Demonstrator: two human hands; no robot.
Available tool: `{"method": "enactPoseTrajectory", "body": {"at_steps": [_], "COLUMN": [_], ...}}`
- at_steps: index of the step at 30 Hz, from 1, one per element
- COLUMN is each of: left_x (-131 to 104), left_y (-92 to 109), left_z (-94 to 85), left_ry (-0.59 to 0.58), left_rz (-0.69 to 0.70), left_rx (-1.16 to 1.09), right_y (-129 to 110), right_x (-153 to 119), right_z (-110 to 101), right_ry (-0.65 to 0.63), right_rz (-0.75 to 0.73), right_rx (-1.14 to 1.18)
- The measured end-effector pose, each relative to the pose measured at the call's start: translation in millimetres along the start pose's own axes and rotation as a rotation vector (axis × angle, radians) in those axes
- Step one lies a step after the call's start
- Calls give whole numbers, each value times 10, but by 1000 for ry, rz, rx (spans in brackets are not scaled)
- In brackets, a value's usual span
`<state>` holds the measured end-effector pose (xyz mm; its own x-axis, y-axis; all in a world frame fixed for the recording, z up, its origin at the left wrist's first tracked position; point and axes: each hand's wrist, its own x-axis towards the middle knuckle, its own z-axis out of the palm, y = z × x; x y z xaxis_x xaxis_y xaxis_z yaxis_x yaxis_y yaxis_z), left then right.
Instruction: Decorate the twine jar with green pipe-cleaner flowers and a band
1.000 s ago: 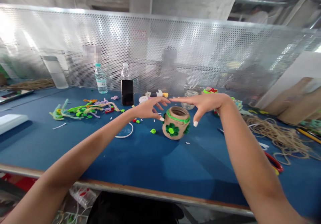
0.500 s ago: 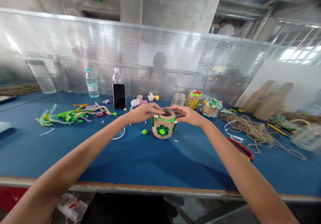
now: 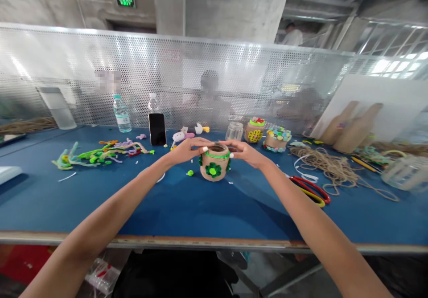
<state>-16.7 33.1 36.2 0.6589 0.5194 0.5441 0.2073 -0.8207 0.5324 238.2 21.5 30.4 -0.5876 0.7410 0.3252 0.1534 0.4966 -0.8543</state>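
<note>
A twine-wrapped jar (image 3: pixel 214 160) stands upright on the blue table, its open mouth tilted into view. A dark green flower (image 3: pixel 213 170) with a lighter centre sits on its front, and a bright green strip (image 3: pixel 218 154) circles the neck. From the left, my left hand (image 3: pixel 187 150) grips the neck, thumb in front and fingers behind at the rim. My right hand (image 3: pixel 246 152) grips the opposite side the same way. Parts of further green decorations show at the jar's sides. Some fingertips are hidden behind the rim.
Red-and-yellow-handled scissors (image 3: pixel 312 191) and loose twine (image 3: pixel 329 169) lie at right. Fuzzy coloured stems (image 3: pixel 96 154) lie left. Behind stand a phone (image 3: pixel 157 129), a bottle (image 3: pixel 122 115), a glass jar (image 3: pixel 234 132) and decorated jars (image 3: pixel 254 134). A perforated metal screen (image 3: pixel 160 66) closes the back.
The view has shifted slightly, and more of the scissors shows at right. Both hands stay at the jar's neck; the jar remains standing on the table.
</note>
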Motion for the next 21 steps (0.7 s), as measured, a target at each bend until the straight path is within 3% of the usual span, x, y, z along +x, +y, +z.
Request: {"method": "enactPoseTrajectory", "body": {"at_steps": [8, 13, 16, 18, 21], "left_x": [9, 18, -40, -168, -517], "left_y": [-10, 27, 305, 649, 1218], "left_z": [107, 32, 1, 58, 215], "left_ry": [98, 169, 373, 652, 818], "left_rz": [-165, -190, -156, -85, -7], "left_rx": [-70, -104, -107, -108, -122], "right_y": [-3, -13, 29, 44, -78], "right_x": [-24, -50, -15, 17, -43], "right_z": [182, 161, 99, 87, 189], "right_ry": [152, 153, 255, 420, 731], "right_rz": [-24, -13, -5, -25, -111], "right_rx": [-6, 0, -7, -42, -137]}}
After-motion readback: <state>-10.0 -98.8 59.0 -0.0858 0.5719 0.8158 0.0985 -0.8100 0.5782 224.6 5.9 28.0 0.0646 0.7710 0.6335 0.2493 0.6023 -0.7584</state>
